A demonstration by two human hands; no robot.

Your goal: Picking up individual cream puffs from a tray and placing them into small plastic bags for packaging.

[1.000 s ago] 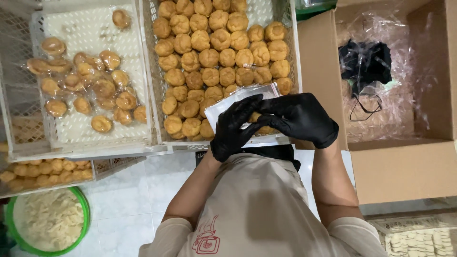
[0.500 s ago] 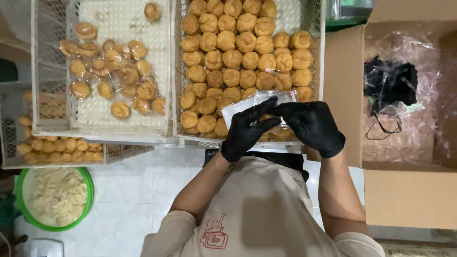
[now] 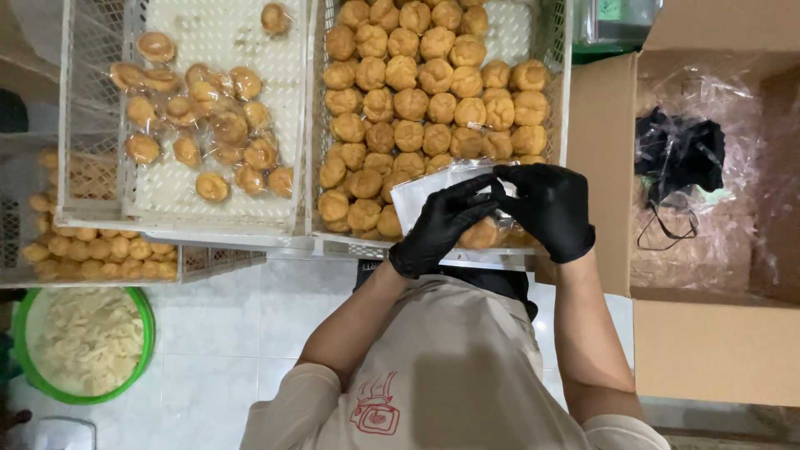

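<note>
left hand: black-gloved, fingers stretched up to the far edge of a clear plastic bag, pinching it at the mouth
right hand: black-gloved, closed on the same bag from the right, thumb and fingers meeting the left fingertips at the bag's top edge
bag: held flat between both hands, just over the near rim of the right crate; a round golden pastry shows beneath it, though whether inside it I cannot tell
step in hand: by my reading, working the bag's mouth, opening or closing it
next move calls for: a steady pinch on the thin film so it does not slip, keeping it level over the crate
right crate: packed with bare golden pastries
left crate: wrapped pastries lying loose
far right: open cardboard box lined with plastic
near left: green bowl of pale pieces on the tiled floor
</note>
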